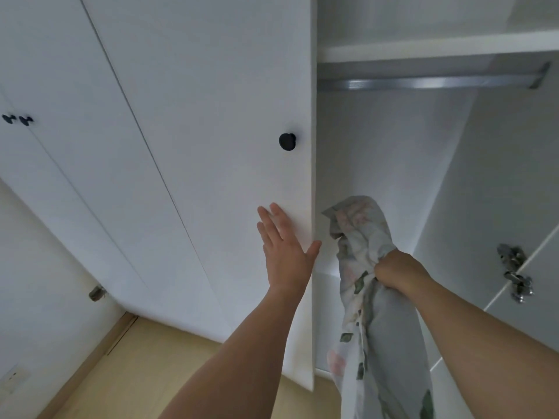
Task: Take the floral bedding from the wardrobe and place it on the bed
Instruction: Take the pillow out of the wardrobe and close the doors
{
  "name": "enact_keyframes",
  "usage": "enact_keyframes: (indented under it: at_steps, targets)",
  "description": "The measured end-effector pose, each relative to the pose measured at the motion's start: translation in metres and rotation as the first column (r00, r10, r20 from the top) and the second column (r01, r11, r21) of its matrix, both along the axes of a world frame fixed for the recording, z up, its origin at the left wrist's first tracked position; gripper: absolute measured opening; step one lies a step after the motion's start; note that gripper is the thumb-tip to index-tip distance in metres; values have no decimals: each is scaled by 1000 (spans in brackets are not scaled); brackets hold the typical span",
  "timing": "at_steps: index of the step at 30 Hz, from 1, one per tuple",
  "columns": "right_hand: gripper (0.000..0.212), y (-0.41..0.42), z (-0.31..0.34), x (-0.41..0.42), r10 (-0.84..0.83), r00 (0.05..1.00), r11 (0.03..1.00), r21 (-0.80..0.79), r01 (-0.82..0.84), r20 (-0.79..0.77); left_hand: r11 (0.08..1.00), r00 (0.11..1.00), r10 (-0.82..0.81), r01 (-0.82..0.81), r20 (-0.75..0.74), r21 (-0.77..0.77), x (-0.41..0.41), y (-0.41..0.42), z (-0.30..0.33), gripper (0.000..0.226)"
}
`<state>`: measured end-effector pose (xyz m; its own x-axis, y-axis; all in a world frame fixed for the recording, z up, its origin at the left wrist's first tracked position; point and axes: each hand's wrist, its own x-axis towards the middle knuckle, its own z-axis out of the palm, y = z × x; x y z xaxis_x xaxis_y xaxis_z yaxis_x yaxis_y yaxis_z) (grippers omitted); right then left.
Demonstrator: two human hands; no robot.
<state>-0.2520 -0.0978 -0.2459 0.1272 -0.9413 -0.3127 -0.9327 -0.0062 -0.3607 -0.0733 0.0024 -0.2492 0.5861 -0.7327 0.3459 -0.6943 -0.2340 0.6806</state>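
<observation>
The right hand (393, 272) is closed in a fist around a gathered bunch of the floral bedding (367, 303), which is held up in front of the open wardrobe compartment (393, 152). A loose crest of cloth stands above the fist and the rest hangs down in a long drape out of the bottom of the view. The left hand (284, 249) is laid flat, fingers straight and spread, against the white wardrobe door (211, 116) near its edge, below the black knob (287, 141); nothing is held in it.

The bedding is judged to be soft, light and limp, so it will sag and trail wherever it is not supported. A second hold lower on the hanging part would probably keep it off the floor (145, 367) and clear of the door edge.

Inside, a shelf (438, 48) and a metal hanging rail (423, 84) are seen overhead, and a hinge (514, 272) to the right. The bed is not in view.
</observation>
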Motion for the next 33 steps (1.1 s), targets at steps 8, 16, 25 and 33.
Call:
enact_keyframes:
  at_steps: [8,16,25,33]
  targets:
    - [34,-19,-8,3,9,1000,1000,22,-8,-21,999,999,48,-48,8,13,-1,-35,-2,116]
    - [31,-33,-19,7,2,998,999,33,-1,-56,998,998,62,-61,-23,32,-4,-65,2,108]
    - [33,-38,-33,9,-2,997,998,56,7,-77,998,998,61,-61,-20,-1,-3,-75,-6,103]
    - [30,-15,-35,-5,-57,997,995,77,60,-50,999,996,23,-27,-88,-39,-2,-72,-7,107]
